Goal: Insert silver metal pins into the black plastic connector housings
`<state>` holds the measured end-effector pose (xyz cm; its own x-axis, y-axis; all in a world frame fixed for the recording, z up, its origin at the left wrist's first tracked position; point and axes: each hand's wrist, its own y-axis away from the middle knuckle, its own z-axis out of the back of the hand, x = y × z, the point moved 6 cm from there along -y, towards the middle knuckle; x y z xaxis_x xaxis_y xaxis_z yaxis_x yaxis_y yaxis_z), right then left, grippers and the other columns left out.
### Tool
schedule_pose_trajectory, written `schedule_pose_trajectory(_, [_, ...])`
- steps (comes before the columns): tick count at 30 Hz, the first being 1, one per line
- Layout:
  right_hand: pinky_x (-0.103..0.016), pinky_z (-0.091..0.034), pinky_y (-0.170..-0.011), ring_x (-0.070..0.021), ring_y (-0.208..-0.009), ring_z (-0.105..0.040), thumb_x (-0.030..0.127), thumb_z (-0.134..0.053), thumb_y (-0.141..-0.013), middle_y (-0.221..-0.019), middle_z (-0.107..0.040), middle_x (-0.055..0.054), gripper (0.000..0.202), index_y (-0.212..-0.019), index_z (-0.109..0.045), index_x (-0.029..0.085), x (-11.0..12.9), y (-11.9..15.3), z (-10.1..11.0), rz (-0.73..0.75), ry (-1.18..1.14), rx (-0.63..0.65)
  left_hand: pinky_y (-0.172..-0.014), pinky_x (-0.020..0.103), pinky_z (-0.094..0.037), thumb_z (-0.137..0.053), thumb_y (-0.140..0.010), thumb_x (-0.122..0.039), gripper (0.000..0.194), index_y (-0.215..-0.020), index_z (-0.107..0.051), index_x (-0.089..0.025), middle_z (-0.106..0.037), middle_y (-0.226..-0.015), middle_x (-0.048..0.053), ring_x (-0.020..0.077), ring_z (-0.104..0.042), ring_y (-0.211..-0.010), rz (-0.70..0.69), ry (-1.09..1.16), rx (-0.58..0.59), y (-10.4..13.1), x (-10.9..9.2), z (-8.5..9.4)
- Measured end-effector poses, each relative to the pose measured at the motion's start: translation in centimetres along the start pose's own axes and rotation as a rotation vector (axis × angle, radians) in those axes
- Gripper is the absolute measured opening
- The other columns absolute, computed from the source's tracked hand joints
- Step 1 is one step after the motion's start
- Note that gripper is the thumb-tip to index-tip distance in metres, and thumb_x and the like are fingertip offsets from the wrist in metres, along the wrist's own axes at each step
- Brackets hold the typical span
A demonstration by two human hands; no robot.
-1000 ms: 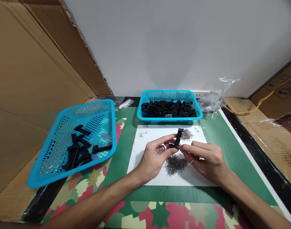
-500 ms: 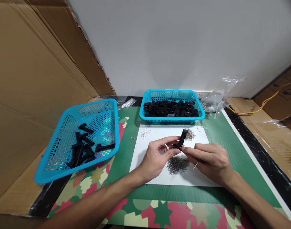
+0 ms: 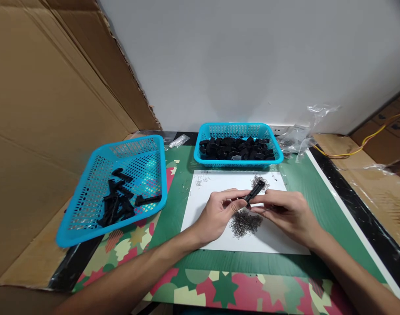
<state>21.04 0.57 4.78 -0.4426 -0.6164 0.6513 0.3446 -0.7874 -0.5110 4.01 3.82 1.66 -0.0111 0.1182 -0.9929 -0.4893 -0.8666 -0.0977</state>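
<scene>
My left hand pinches a black plastic part, a long narrow piece tilted up to the right above the white sheet. My right hand is closed close beside it, fingertips at the part's lower end. A thin metal tool shows between the right fingers; its tip is hidden. Below the hands lies a pile of small metal pieces, perhaps springs or clips. Behind the black part is a second, smaller metal pile.
At left a tilted blue basket holds several long black parts. A second blue basket at the back holds many short black pieces. Plastic bags lie at back right, near yellow wires. Cardboard walls the left side.
The black part has been turned from nearly upright to leaning right. My right fingers have shifted, and the metal tool's end now shows less. The camera view has shifted slightly.
</scene>
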Motion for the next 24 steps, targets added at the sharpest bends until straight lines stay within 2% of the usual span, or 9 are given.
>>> schedule_pose_trajectory(6, [-0.023, -0.040, -0.050, -0.0096, -0.052, -0.053, 0.015, -0.065, -0.101, -0.067, -0.066, 0.001, 0.016, -0.102, -0.080, 0.020, 0.1, 0.2, 0.6, 0.086, 0.056, -0.081, -0.080, 0.032, -0.052, -0.060, -0.103, -0.054, 0.052, -0.130, -0.077, -0.013, -0.077, -0.090, 0.010, 0.0198, -0.068, -0.083, 0.102, 0.108, 0.077, 0.1, 1.1, -0.4])
schedule_pose_trajectory(8, [-0.023, -0.040, -0.050, -0.0098, -0.053, -0.054, 0.012, -0.062, -0.101, -0.067, -0.064, 0.001, 0.020, -0.101, -0.080, 0.021, 0.2, 0.3, 0.8, 0.130, 0.105, -0.100, -0.084, 0.032, -0.052, -0.056, -0.106, -0.052, 0.049, -0.130, -0.076, -0.014, -0.077, -0.097, 0.011, 0.0207, -0.069, -0.090, 0.086, 0.075, 0.091, 0.1, 0.8, -0.4])
schedule_pose_trajectory(11, [-0.023, -0.039, -0.049, -0.0097, -0.052, -0.054, 0.012, -0.062, -0.101, -0.066, -0.063, 0.002, 0.021, -0.100, -0.081, 0.021, 0.1, 0.4, 0.9, 0.161, 0.174, -0.109, -0.094, 0.033, -0.050, -0.055, -0.107, -0.046, 0.042, -0.134, -0.074, -0.020, -0.073, -0.121, 0.011, 0.0230, -0.066, -0.111, -0.017, -0.077, 0.064, -0.1, -0.2, -0.1])
schedule_pose_trajectory(14, [-0.023, -0.039, -0.048, -0.0095, -0.052, -0.054, 0.014, -0.062, -0.101, -0.067, -0.064, 0.001, 0.020, -0.100, -0.081, 0.021, -0.3, 0.5, 1.0, 0.151, 0.214, -0.105, -0.087, 0.031, -0.050, -0.070, -0.099, -0.042, 0.044, -0.139, -0.068, -0.022, -0.069, -0.127, 0.010, 0.0209, -0.063, -0.106, -0.106, -0.267, -0.005, -0.2, -0.9, 0.5])
schedule_pose_trajectory(16, [-0.024, -0.038, -0.048, -0.0096, -0.051, -0.054, 0.015, -0.062, -0.102, -0.067, -0.064, 0.001, 0.020, -0.099, -0.081, 0.021, -0.6, 0.5, 0.8, 0.131, 0.233, -0.083, -0.083, 0.031, -0.051, -0.078, -0.094, -0.038, 0.044, -0.133, -0.069, -0.020, -0.072, -0.120, 0.008, 0.0190, -0.063, -0.096, -0.143, -0.357, -0.045, -0.2, -1.1, 0.7])
schedule_pose_trajectory(20, [-0.024, -0.040, -0.050, -0.0103, -0.053, -0.053, 0.018, -0.061, -0.103, -0.068, -0.062, 0.001, 0.018, -0.098, -0.079, 0.019, -1.3, 0.3, 0.2, 0.045, 0.222, 0.022, -0.085, 0.033, -0.055, -0.077, -0.094, -0.026, 0.016, -0.109, -0.076, -0.019, -0.077, -0.105, 0.006, 0.0196, -0.068, -0.098, -0.237, -0.432, -0.086, 0.0, -1.1, 0.7])
schedule_pose_trajectory(24, [-0.026, -0.050, -0.060, -0.0142, -0.065, -0.061, 0.024, -0.063, -0.103, -0.084, -0.064, -0.004, 0.017, -0.112, -0.076, 0.019, -2.0, 0.1, -0.1, -0.071, 0.217, 0.102, -0.076, 0.030, -0.056, -0.080, -0.090, -0.020, 0.013, -0.103, -0.079, -0.019, -0.079, -0.101, 0.005, 0.0187, -0.070, -0.090, -0.201, -0.470, -0.124, -0.2, -0.6, 0.8])
